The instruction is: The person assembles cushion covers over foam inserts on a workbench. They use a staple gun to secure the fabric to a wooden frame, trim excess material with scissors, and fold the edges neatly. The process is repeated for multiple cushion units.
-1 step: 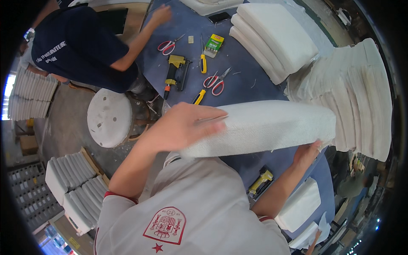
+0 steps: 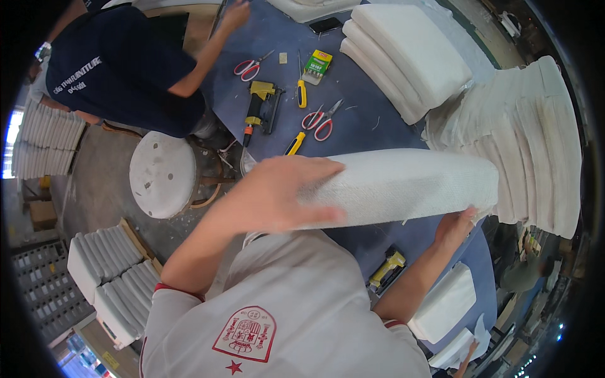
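A thick white fabric-covered seat cushion (image 2: 403,183) is held on edge in front of my chest, above the blue table. My left hand (image 2: 287,192), slightly blurred, lies against its left end with the fingers stretched and the thumb spread apart below them. Around the lower right corner, the fingers of my right hand (image 2: 455,228) are closed; the fingertips are partly hidden by the cushion. A yellow-and-black staple gun (image 2: 387,269) rests on the table between the cushion and my right forearm.
On the blue table (image 2: 365,82) lie another staple gun (image 2: 259,110), red-handled scissors (image 2: 322,121), yellow-handled screwdrivers (image 2: 302,94) and a green box (image 2: 317,66). White cushions (image 2: 409,57) and layered white covers (image 2: 517,145) stand right. A co-worker (image 2: 120,69) is at the far left beside a round stool (image 2: 162,175).
My left hand's fingers and thumb have spread wider apart on the cushion. The co-worker's hand has moved up and slightly left. My right hand and the cushion stay nearly still.
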Demonstrator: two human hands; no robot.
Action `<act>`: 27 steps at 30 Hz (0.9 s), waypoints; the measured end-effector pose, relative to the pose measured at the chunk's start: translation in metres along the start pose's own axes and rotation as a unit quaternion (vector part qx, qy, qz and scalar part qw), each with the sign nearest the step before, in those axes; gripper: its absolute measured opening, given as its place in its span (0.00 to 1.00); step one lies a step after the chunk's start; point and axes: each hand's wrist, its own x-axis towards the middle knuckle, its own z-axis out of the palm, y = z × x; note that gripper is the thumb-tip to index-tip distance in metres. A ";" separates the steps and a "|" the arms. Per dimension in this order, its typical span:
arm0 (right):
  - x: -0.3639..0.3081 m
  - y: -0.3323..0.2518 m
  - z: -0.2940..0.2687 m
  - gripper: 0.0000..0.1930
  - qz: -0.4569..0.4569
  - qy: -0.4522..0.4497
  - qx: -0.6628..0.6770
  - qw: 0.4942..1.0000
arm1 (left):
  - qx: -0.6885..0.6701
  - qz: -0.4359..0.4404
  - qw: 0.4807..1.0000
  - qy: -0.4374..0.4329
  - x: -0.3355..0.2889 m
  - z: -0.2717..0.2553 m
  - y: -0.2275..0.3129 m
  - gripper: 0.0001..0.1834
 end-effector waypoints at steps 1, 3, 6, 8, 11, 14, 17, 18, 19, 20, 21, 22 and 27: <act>-0.003 -0.003 0.005 0.57 -0.011 -0.004 -0.011 1.000 | 0.032 0.004 0.999 -0.012 0.001 -0.003 0.006 0.29; -0.012 -0.015 0.020 0.59 -0.018 0.014 0.014 1.000 | 0.039 -0.052 0.994 -0.087 0.013 -0.019 0.010 0.28; -0.033 -0.023 0.030 0.60 -0.016 0.043 0.011 0.999 | -0.054 -0.084 0.987 -0.124 0.013 -0.032 -0.015 0.27; -0.048 -0.031 0.047 0.58 0.008 0.074 -0.034 0.997 | -0.034 -0.001 0.994 -0.106 0.015 -0.032 -0.009 0.33; -0.065 -0.082 0.113 0.49 -0.012 0.026 -0.108 0.994 | 0.127 0.171 0.977 -0.001 0.020 -0.017 0.064 0.45; -0.077 -0.076 0.109 0.32 -0.155 -0.232 0.091 0.956 | 0.166 0.133 0.976 0.047 0.019 -0.015 0.073 0.53; -0.084 0.018 0.046 0.17 -0.006 -0.195 0.102 0.975 | 0.114 0.128 0.985 0.017 0.010 -0.049 0.051 0.55; -0.087 0.054 0.031 0.17 0.064 -0.144 0.023 0.987 | 0.116 0.125 0.985 0.014 0.005 -0.057 0.042 0.54; -0.089 0.086 0.029 0.21 0.089 -0.112 -0.008 0.990 | 0.116 0.128 0.985 0.017 0.003 -0.061 0.040 0.53; -0.090 0.117 0.029 0.26 0.116 -0.083 -0.039 0.989 | 0.113 0.133 0.984 0.024 0.001 -0.062 0.040 0.51; -0.089 0.140 0.036 0.28 0.125 -0.081 -0.042 0.988 | 0.107 0.136 0.984 0.030 -0.002 -0.062 0.037 0.50; -0.090 0.162 0.039 0.32 0.149 -0.083 -0.016 0.985 | 0.102 0.123 0.986 0.045 -0.006 -0.057 0.034 0.49; -0.066 0.195 0.051 0.37 0.341 -0.071 0.176 0.921 | 0.068 0.097 0.991 0.068 -0.002 -0.046 0.036 0.48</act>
